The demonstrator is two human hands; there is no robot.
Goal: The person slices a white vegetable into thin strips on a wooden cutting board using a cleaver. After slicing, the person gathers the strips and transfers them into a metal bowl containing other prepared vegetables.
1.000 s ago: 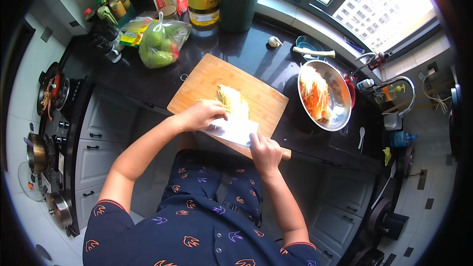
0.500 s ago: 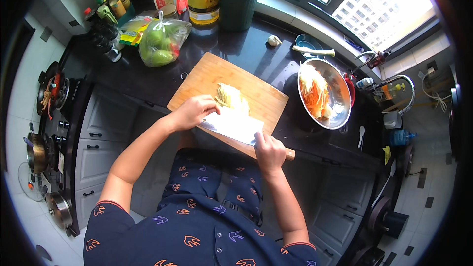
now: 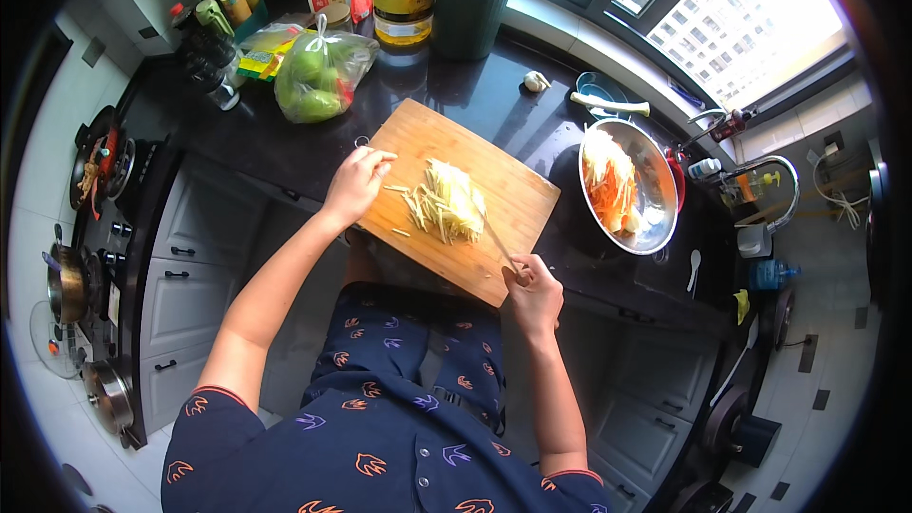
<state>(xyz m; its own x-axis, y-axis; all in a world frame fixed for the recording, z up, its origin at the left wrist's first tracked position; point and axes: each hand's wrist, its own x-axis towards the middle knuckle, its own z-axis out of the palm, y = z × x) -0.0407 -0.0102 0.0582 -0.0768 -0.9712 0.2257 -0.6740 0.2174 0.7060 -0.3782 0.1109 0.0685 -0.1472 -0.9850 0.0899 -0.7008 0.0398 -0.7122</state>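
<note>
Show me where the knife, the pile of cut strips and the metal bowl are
knife [image 3: 498, 240]: head view, on the blade.
pile of cut strips [image 3: 450, 202]: head view, middle of the pale heap.
metal bowl [image 3: 657, 192]: head view, bare inner wall on its right side.

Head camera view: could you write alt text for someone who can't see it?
A person's right hand holds a knife beside pale shredded vegetable on a wooden board; the left hand rests on the board. A metal bowl of shreds sits on the dark counter.

One cutting board [image 3: 425, 138], one knife [image 3: 498, 241], one pan [image 3: 655, 218].
</note>
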